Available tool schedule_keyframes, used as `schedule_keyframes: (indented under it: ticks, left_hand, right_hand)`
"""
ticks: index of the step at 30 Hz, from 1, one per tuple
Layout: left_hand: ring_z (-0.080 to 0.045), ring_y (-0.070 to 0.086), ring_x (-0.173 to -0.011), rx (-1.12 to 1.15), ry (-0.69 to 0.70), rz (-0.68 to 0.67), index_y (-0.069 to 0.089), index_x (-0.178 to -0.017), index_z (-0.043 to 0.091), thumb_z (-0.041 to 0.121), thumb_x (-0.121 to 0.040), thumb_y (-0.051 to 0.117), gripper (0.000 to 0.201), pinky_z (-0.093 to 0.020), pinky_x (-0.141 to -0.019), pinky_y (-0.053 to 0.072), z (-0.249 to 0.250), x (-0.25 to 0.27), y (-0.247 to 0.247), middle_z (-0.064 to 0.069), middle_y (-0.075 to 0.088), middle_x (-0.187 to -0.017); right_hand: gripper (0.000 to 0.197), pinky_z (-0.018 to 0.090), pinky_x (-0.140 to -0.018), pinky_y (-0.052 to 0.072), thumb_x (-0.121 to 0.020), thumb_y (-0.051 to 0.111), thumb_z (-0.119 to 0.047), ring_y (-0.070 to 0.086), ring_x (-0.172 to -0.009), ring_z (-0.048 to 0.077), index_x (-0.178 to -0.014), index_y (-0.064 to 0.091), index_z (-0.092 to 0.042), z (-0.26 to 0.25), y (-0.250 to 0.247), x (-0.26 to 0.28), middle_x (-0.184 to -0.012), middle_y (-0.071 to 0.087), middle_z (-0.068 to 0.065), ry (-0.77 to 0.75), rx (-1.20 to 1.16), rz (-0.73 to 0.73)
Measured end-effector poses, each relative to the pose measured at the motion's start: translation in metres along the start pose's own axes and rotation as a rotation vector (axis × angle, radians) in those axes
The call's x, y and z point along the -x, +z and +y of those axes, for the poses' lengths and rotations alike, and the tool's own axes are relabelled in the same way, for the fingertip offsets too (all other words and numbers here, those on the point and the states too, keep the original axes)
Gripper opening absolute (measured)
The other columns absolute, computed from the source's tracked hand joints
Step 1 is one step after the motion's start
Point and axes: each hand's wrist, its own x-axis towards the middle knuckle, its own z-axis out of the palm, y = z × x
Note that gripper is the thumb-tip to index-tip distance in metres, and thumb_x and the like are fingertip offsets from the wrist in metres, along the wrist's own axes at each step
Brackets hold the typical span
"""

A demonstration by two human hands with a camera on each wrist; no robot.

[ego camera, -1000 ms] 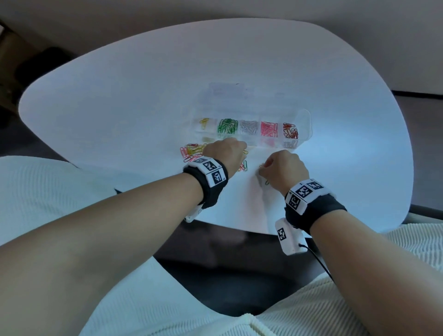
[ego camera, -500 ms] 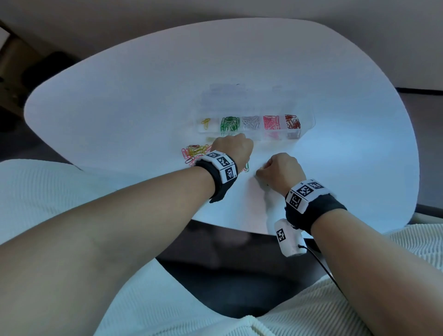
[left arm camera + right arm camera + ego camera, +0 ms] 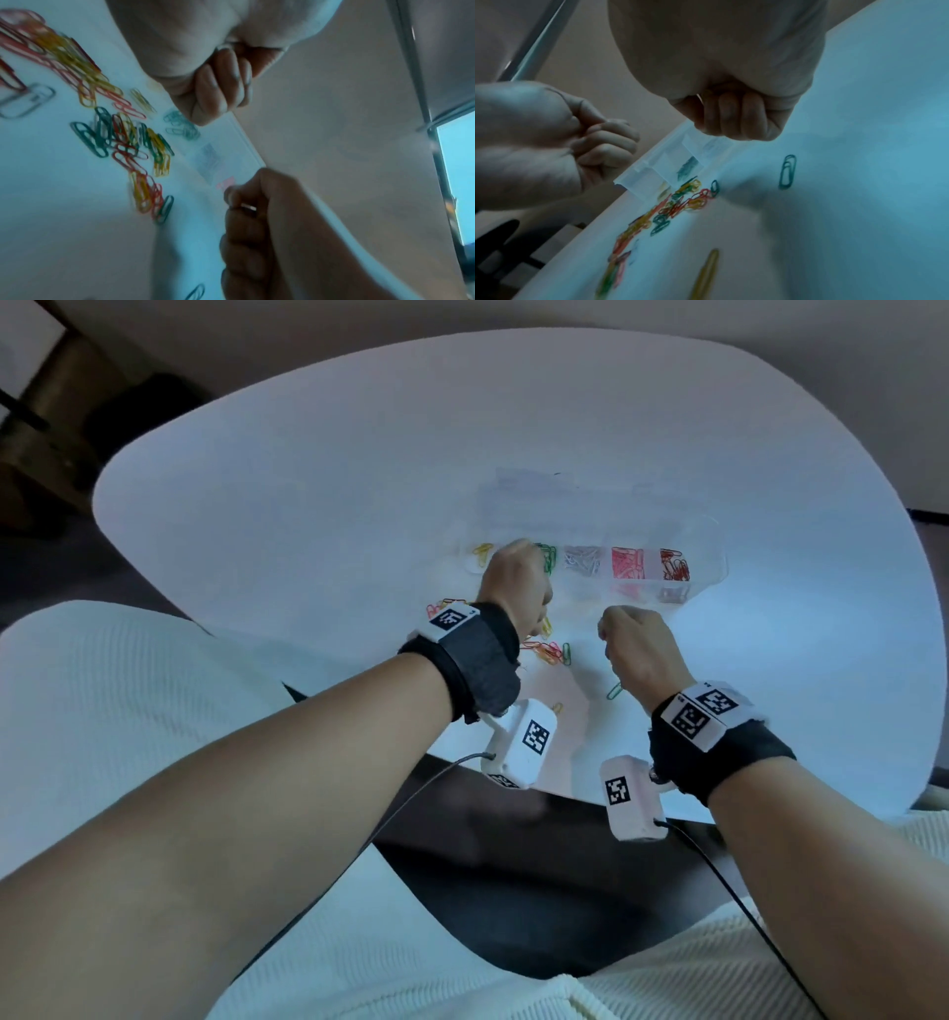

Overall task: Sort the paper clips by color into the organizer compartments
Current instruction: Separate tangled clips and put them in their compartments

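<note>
On the white counter (image 3: 308, 505), a loose pile of mixed paper clips (image 3: 547, 652) lies before the clear organizer (image 3: 714, 557), whose five filled compartments show. The left hand (image 3: 516, 585) hovers fisted over the green compartment, its contents unclear. The right hand (image 3: 639, 654), fingers curled, pinches a silvery clip (image 3: 248, 207).

bare forearms | black wristbands (image 3: 477, 660) | white tagged camera boxes (image 3: 630, 797) | black cables (image 3: 729, 880)

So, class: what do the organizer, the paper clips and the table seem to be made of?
Organizer: clear, glossy plastic, probably; the clips show through its walls.
Paper clips: thin bent wire with a smooth coloured coating, likely; some look bare grey metal.
Table: smooth matt white top; the material cannot be told.
</note>
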Motion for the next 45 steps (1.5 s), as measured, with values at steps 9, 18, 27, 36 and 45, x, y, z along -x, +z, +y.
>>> schedule_keyframes:
  ticks: [9,18,27,36,45]
  left_hand:
    - [-0.007,0.009,-0.035,0.194,-0.052,0.075,0.032,-0.056,0.017,-0.003,-0.074,0.027,0.027,-0.012,-0.046,0.011,0.033,0.001,-0.031,0.004,0.020,-0.040]
    - [-0.010,0.012,-0.033,-0.274,-0.238,0.005,0.030,-0.060,0.018,0.005,-0.084,0.032,0.028,-0.010,-0.045,0.015,0.072,0.016,-0.040,0.001,0.024,-0.045]
    - [-0.014,0.018,-0.040,-0.382,-0.151,0.044,0.041,-0.066,0.012,0.006,-0.078,0.033,0.015,-0.018,-0.046,0.016,0.079,0.019,-0.066,-0.003,0.033,-0.054]
    - [-0.014,0.019,-0.042,-0.220,-0.123,0.051,0.045,-0.066,0.012,0.015,-0.075,0.038,0.012,-0.022,-0.048,0.015,0.073,0.003,-0.071,-0.001,0.035,-0.058]
    - [-0.013,0.033,-0.048,-0.247,-0.161,0.005,0.061,-0.075,0.008,0.022,-0.082,0.045,0.022,-0.021,-0.048,0.029,0.082,-0.021,-0.068,-0.001,0.042,-0.064]
  right_hand:
    - [0.017,0.027,-0.067,0.050,-0.074,0.080,-0.029,0.060,-0.068,0.012,-0.087,0.073,-0.036,0.002,0.009,0.023,-0.079,0.059,-0.012,-0.239,0.743,-0.387]
    - [0.027,0.030,-0.066,0.051,-0.084,0.059,-0.042,0.062,-0.071,0.026,-0.085,0.066,-0.016,-0.003,0.032,0.043,-0.083,0.065,0.004,-0.341,1.115,-0.253]
    - [0.030,0.028,-0.049,0.012,-0.085,0.042,-0.011,0.011,-0.053,0.017,-0.064,0.022,-0.021,-0.021,0.028,0.036,-0.060,0.017,0.002,0.180,-0.243,-0.375]
    - [0.031,0.027,-0.046,0.016,-0.082,0.037,0.002,0.022,-0.046,0.017,-0.059,0.028,-0.017,-0.095,0.023,0.022,-0.052,0.028,0.002,0.051,-0.797,-0.278]
    - [0.021,0.026,-0.047,0.027,-0.082,0.043,0.001,0.034,-0.051,0.018,-0.067,0.044,-0.013,-0.137,0.030,-0.005,-0.061,0.040,0.005,0.067,-0.764,-0.135]
